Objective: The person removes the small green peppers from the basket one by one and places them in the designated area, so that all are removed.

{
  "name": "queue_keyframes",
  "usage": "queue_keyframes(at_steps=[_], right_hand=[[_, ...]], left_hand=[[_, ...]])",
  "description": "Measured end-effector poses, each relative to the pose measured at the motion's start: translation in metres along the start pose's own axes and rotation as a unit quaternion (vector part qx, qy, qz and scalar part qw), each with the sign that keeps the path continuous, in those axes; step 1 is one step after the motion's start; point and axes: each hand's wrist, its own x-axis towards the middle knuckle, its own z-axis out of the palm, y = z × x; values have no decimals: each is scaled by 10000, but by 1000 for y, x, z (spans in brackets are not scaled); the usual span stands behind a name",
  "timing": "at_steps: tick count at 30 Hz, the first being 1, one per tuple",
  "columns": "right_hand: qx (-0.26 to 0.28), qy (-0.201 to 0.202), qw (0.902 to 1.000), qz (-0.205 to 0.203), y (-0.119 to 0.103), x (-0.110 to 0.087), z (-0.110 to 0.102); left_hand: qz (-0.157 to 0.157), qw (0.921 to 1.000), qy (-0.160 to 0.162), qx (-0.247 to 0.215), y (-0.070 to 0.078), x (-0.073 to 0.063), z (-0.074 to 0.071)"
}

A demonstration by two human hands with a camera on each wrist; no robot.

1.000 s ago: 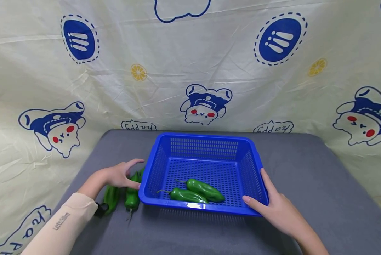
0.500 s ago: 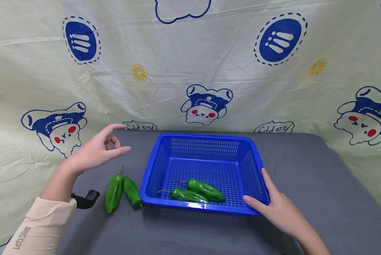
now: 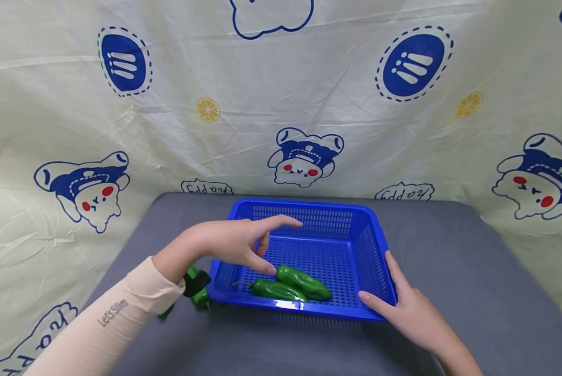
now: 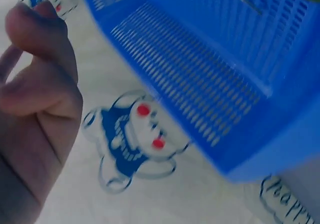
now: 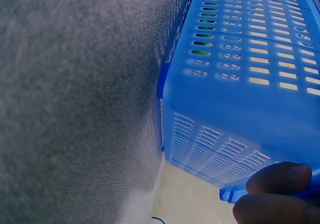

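Note:
A blue plastic basket with slotted walls stands on the table. Two long green peppers lie inside it, the rear pepper beside the front pepper. My left hand hovers over the basket's left side, thumb and forefinger spread apart, holding nothing visible. Its thumb tip appears close to the rear pepper's stem end; contact cannot be told. With my right hand I grip the basket's right rim, thumb on the inner side; in the right wrist view its fingers lie against the rim.
Left of the basket, partly hidden by my left forearm, lie more green peppers, a near one and another pepper. The grey tabletop extends right of the basket. A printed cloth hangs behind the table.
From the peppers left of the basket, my left hand rose away and then swung right over the basket. Those peppers shifted on the table. The right hand and basket stayed nearly still.

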Motion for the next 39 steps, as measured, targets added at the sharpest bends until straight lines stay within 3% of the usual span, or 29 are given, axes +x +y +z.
queue_keyframes(at_steps=[3, 8, 14, 20, 29, 33, 39], right_hand=[[132, -31, 9999, -6, 0, 1, 1], [287, -41, 9996, -16, 0, 2, 2], [354, -11, 9994, 2, 0, 2, 2], [435, -53, 9990, 23, 0, 3, 2], [503, -74, 9987, -36, -1, 3, 1], [553, -24, 9984, -74, -1, 3, 1], [647, -67, 9979, -38, -1, 2, 1]], left_hand=[[-87, 9979, -595, -232, -4, 22, 6], [-109, 9881, -1386, -664, -12, 53, 20], [-166, 9831, -1811, -212, -12, 77, 39], [-274, 9770, -2060, 488, -8, 87, 47], [-478, 9497, -2772, 1376, -1, 96, 53], [-492, 9422, -2846, 1698, 4, 100, 60], [-692, 9446, -2556, 1939, 4, 100, 66]])
